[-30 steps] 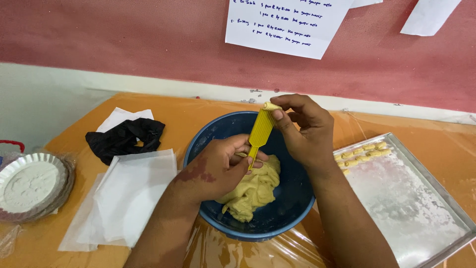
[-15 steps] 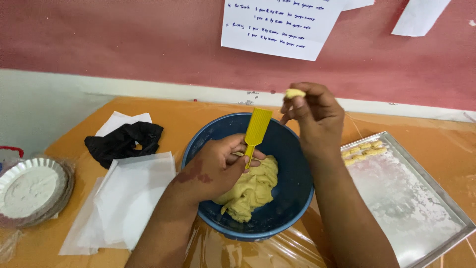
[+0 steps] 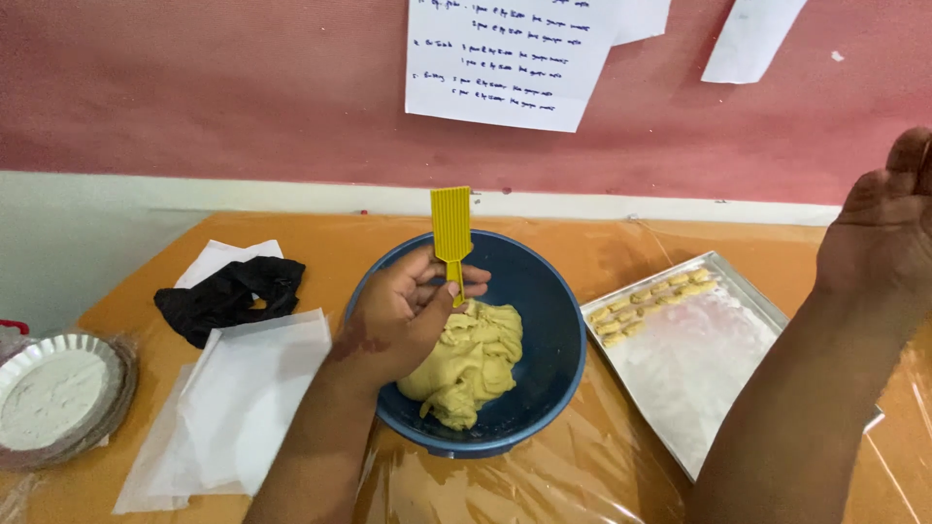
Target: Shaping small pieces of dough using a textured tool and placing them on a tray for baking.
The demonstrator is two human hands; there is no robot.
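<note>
My left hand holds a yellow ridged paddle by its handle, blade upright, over a blue bowl. A lump of pale yellow dough lies in the bowl just under that hand. My right hand is raised at the right edge of the view, above a floured metal tray. Its fingers are partly cut off by the frame, so what it holds is hidden. Several small shaped dough pieces lie in rows at the tray's far corner.
A foil plate of flour sits at the far left. White paper sheets and a black cloth lie left of the bowl. Clear plastic film covers the orange table. Handwritten papers hang on the red wall behind.
My right hand left the paddle with a small piece of dough and swung up and right, over the tray. My left hand tipped the paddle upright.
</note>
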